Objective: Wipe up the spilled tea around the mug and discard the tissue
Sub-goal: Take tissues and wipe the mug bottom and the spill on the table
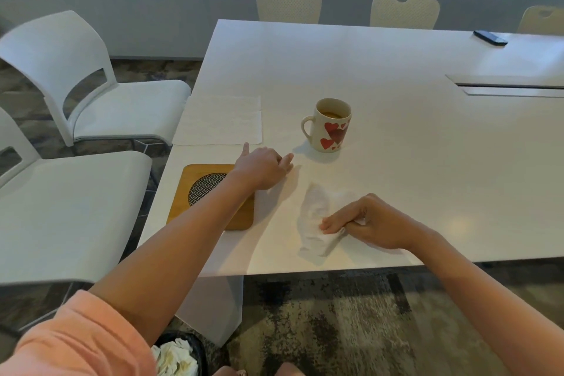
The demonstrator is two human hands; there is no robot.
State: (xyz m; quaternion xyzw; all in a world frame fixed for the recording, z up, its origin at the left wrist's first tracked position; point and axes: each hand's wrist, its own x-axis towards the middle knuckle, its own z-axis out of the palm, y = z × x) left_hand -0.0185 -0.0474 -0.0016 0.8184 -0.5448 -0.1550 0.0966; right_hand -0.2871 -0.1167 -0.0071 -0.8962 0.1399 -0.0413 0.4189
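Two hands down on the white table [396,137]. Right hand [372,221] flat on the crumpled tissue [316,210], fingers pressing on top and thumb tucked at the near edge, so gripping it. Left hand [262,168] resting on the table between the wooden mat [241,217] and the mug [331,128], fingers loosely curled, holding nothing. Mug well apart from the tissue, farther away, with brown tea inside. No wet patch easy to spot on the white top (too pale to tell).

Most likely the wiping step. To do it well:

- Keep the tissue bunched under flat fingers and push it slowly toward the mug.
- Go all the way round the bottom of the mug, not just the near side.
- Hold the mug by its handle with the free left hand, or lift it a little, to stop a bump and a new spill.
- Press gently, no hard rubbing (easy to tear when wet).
- Take a fresh sheet from the flat pile [219,120] at the far left if soaked.
- Then scrunch it up and drop it into the black bin [197,345] on the floor, near and left.
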